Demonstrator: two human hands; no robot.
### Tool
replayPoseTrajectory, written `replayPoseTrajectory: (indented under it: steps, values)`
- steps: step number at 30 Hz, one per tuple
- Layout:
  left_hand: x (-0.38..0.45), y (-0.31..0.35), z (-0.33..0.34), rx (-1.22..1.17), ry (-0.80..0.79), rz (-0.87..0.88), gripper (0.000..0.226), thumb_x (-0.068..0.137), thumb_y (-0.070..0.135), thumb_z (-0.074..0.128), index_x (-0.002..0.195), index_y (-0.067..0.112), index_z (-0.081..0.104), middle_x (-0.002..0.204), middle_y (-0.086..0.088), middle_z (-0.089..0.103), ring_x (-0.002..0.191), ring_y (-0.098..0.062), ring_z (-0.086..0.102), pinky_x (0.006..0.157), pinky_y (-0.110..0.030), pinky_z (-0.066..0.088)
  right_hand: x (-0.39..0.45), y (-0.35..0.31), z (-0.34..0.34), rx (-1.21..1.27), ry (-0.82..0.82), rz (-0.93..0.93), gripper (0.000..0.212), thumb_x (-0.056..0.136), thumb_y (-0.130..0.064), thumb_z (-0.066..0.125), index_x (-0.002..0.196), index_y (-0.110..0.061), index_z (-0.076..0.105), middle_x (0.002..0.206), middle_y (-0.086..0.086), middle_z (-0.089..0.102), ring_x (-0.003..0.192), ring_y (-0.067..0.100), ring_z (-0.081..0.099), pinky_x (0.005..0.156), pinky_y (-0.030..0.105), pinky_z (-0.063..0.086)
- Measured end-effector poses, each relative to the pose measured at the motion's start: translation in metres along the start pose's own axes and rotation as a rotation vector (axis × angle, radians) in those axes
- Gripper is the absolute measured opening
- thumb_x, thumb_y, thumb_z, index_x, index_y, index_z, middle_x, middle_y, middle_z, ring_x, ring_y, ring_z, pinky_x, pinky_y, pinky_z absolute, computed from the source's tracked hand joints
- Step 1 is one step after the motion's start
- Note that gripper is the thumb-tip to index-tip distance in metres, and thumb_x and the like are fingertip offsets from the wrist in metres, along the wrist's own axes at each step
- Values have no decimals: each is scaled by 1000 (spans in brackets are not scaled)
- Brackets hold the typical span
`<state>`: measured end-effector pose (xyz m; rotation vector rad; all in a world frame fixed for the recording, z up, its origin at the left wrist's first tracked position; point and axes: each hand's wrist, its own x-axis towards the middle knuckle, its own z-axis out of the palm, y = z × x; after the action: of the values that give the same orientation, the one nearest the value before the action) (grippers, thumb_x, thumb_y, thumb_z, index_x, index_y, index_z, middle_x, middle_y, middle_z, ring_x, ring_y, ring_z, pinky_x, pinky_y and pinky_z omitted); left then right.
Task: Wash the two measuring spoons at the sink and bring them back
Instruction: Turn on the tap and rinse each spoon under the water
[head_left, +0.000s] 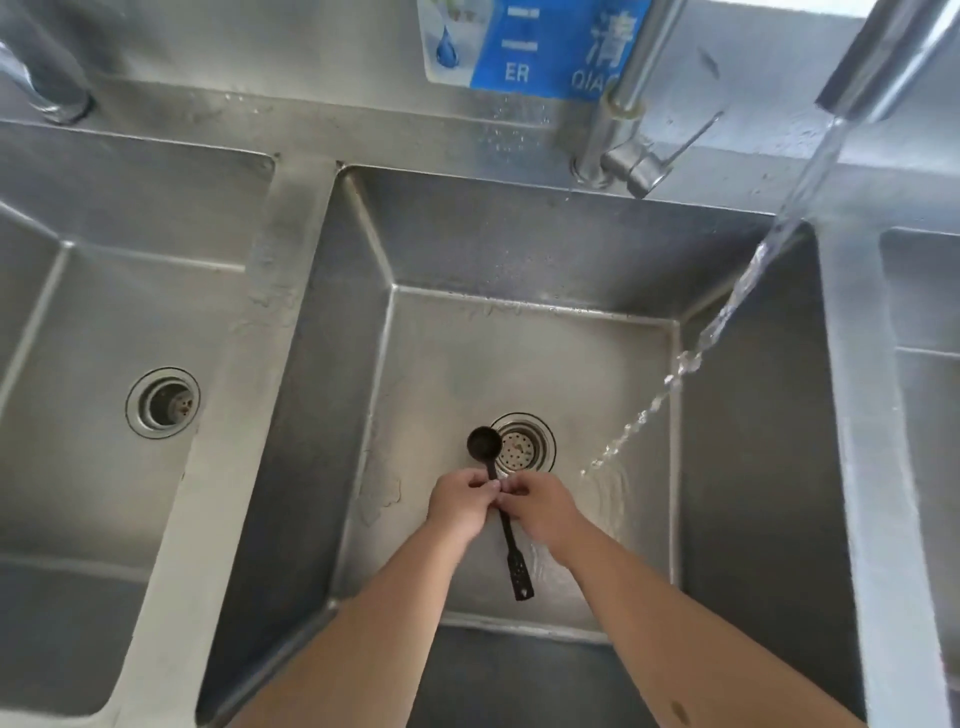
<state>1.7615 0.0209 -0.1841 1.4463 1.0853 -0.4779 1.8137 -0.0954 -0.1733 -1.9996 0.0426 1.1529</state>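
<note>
Together, both hands, left (460, 501) and right (540, 506), pinch the black measuring spoon (501, 506) mid-handle between them.

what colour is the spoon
Black, bowl and handle alike; the spoon shows clearly in the head view.

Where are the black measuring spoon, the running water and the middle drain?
black measuring spoon (484, 442): head view, on its round bowl.
running water (748, 283): head view, mid-stream.
middle drain (523, 449): head view, on the strainer.

Head-worn view, steeply down into the middle sink basin (519, 249).
</note>
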Motion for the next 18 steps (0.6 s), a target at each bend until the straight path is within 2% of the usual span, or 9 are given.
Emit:
replayPoseTrajectory:
  steps: [2, 4, 5, 7, 10, 12, 13, 15, 18]
  values:
    - [-26, 15, 7, -70, -63, 7, 19, 86, 5, 61, 70, 12, 68, 56, -2, 57, 51, -14, 50, 48, -22, 34, -26, -4, -21, 150, -39, 42, 24, 86, -3, 64, 68, -18, 70, 62, -4, 63, 50, 4, 48, 49, 18, 35]
    - [-50, 30, 14, -79, -109, 38, 18, 86, 1, 60, 71, 10, 65, 60, -3, 59, 48, -8, 52, 45, -15, 37, -49, -9, -38, 239, -69, 65, 27, 87, 0, 61, 72, -18, 74, 65, 1, 69, 47, 3, 47, 47, 20, 35]
    - [-61, 37, 16, -74, -134, 57, 15, 86, 0, 59, 73, 8, 64, 63, -6, 58, 49, -8, 52, 46, -15, 37, -60, -11, -46, 266, -70, 78, 25, 88, 0, 61, 76, -17, 75, 69, 3, 71, 48, 4, 47, 47, 21, 35]
    - [-81, 51, 20, -90, -185, 78, 10, 85, -2, 57, 80, 4, 63, 68, -13, 55, 53, -13, 48, 49, -22, 34, -78, -17, -58, 307, -60, 118, 17, 89, -2, 61, 83, -11, 75, 74, 8, 71, 52, 7, 46, 48, 24, 33]
    - [-100, 68, 24, -253, -164, 37, 14, 86, -2, 57, 98, 4, 59, 78, -15, 58, 58, -17, 51, 50, -25, 37, -97, -24, -71, 359, -51, 152, 10, 89, -2, 62, 81, -4, 67, 59, 2, 57, 49, 9, 40, 47, 24, 31]
    - [-108, 78, 25, -412, -166, 15, 26, 87, -3, 58, 110, 9, 56, 91, -17, 63, 70, -22, 58, 60, -30, 46, -108, -29, -78, 370, -50, 155, 13, 89, -1, 61, 77, -6, 61, 52, -3, 49, 45, 9, 38, 45, 23, 31]
    - [-109, 83, 26, -450, -187, 21, 29, 88, -3, 57, 113, 11, 56, 98, -17, 64, 78, -25, 60, 71, -36, 51, -113, -32, -81, 381, -51, 151, 14, 89, 0, 61, 77, -7, 59, 51, -4, 47, 44, 9, 38, 44, 21, 31]
    - [-109, 92, 26, -467, -265, 54, 32, 89, -6, 55, 116, 10, 57, 103, -18, 64, 87, -29, 63, 90, -46, 51, -122, -37, -86, 424, -49, 138, 15, 89, 1, 59, 77, -8, 57, 52, -3, 45, 45, 8, 38, 44, 20, 31]
    - [-107, 102, 30, -453, -354, 103, 34, 87, -13, 53, 113, 8, 61, 94, -15, 68, 82, -28, 68, 95, -50, 49, -134, -43, -92, 528, -17, 145, 16, 90, 1, 58, 78, -9, 59, 57, -1, 46, 47, 9, 41, 46, 19, 34]
